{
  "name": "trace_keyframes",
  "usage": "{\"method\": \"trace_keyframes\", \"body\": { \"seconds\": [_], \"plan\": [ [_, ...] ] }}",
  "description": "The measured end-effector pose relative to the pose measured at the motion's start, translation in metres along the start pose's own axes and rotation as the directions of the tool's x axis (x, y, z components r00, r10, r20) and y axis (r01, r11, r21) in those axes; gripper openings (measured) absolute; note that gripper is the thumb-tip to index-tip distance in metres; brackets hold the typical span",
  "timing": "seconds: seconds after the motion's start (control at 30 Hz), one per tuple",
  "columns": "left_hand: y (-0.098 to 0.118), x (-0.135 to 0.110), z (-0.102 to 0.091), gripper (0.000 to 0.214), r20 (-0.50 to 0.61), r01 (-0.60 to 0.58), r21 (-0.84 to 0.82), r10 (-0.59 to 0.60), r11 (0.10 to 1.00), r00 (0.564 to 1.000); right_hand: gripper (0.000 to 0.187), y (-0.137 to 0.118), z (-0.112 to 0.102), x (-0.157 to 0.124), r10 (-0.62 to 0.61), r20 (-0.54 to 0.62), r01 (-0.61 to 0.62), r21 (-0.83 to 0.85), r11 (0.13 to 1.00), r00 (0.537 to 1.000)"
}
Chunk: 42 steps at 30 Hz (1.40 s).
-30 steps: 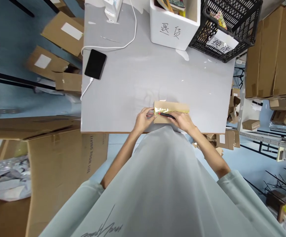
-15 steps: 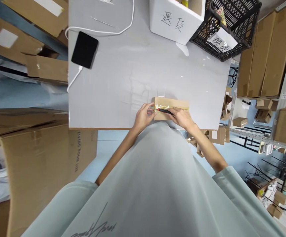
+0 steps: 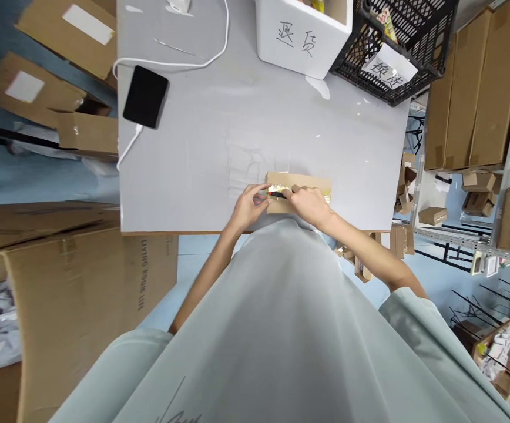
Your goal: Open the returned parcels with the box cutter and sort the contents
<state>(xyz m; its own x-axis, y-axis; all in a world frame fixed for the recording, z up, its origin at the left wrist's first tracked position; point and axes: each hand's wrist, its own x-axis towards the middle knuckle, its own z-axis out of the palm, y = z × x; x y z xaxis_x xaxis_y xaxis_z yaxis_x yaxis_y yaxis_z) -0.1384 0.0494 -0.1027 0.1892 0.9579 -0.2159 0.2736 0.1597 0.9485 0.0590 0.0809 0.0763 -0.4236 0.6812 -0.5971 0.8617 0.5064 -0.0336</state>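
A small brown cardboard box (image 3: 310, 182) with shiny yellow tape along its top lies near the front edge of the grey table (image 3: 220, 117). My left hand (image 3: 248, 205) curls against the box's left end and holds it. My right hand (image 3: 308, 202) is closed on a thin red and black tool (image 3: 278, 194), whose tip lies on the tape at the box's left end.
A black phone (image 3: 146, 104) on a white cable lies at the table's far left. A white foam bin (image 3: 303, 32) and a black mesh crate (image 3: 396, 53) stand at the back. Large cardboard boxes (image 3: 74, 276) stand to the left, with shelving and cartons on the right.
My right hand has drawn the tool leftward along the tape toward the box's left end. My left hand stays on that end. The camera view has shifted slightly.
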Motion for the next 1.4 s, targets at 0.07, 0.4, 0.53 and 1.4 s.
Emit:
{"method": "trace_keyframes", "body": {
  "seconds": [0.07, 0.4, 0.53, 1.4],
  "plan": [
    [0.000, -0.001, 0.000, 0.054, -0.006, 0.008, 0.014, -0.008, 1.000, 1.000, 0.046, 0.002, 0.000, -0.001, -0.014, -0.002, 0.014, -0.004, 1.000, 1.000],
    [-0.002, -0.002, 0.004, 0.060, -0.076, 0.054, 0.064, -0.049, 0.997, 0.996, 0.044, 0.067, 0.024, -0.030, 0.063, 0.004, -0.063, 0.014, 0.998, 0.998],
    [0.001, -0.003, 0.005, 0.068, -0.094, 0.054, 0.087, -0.046, 0.995, 0.995, 0.037, 0.121, 0.045, -0.066, 0.180, -0.011, -0.180, 0.035, 0.983, 0.984],
    [0.065, -0.001, 0.085, 0.054, 0.136, -0.151, 0.806, 0.069, 0.572, 0.988, 0.049, 0.221, 0.287, -0.033, 0.763, -0.199, -0.312, 0.827, 0.467, 0.615]
  ]
}}
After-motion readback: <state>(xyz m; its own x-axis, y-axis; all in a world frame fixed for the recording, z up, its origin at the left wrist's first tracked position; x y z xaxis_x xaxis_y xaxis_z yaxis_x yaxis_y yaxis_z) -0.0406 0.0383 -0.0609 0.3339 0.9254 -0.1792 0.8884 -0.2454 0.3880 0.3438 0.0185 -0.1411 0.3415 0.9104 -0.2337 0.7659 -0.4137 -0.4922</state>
